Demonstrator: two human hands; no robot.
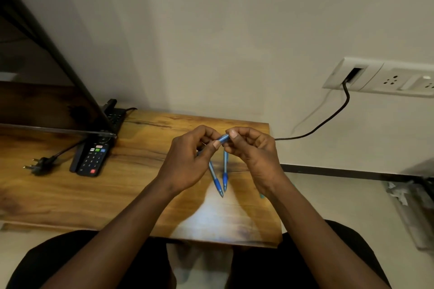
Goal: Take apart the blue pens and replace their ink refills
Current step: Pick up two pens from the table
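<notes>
Above the wooden table (145,185), both my hands pinch one blue pen part (223,139) between them. My left hand (187,162) grips its left end with thumb and fingers; my right hand (253,155) pinches its right end. Two more blue pens lie on the table under my hands, tips towards me and nearly touching: one (216,179) slants to the left, the other (225,175) runs almost straight. Their upper ends are hidden by my hands. A small teal bit (261,195) shows beside my right wrist.
A black remote control (94,157) lies at the left of the table beside a loose black plug (38,165) and a dark screen (47,77). A wall socket plate (375,77) with a black cable (328,119) sits at the right. The table's right edge is close to my right hand.
</notes>
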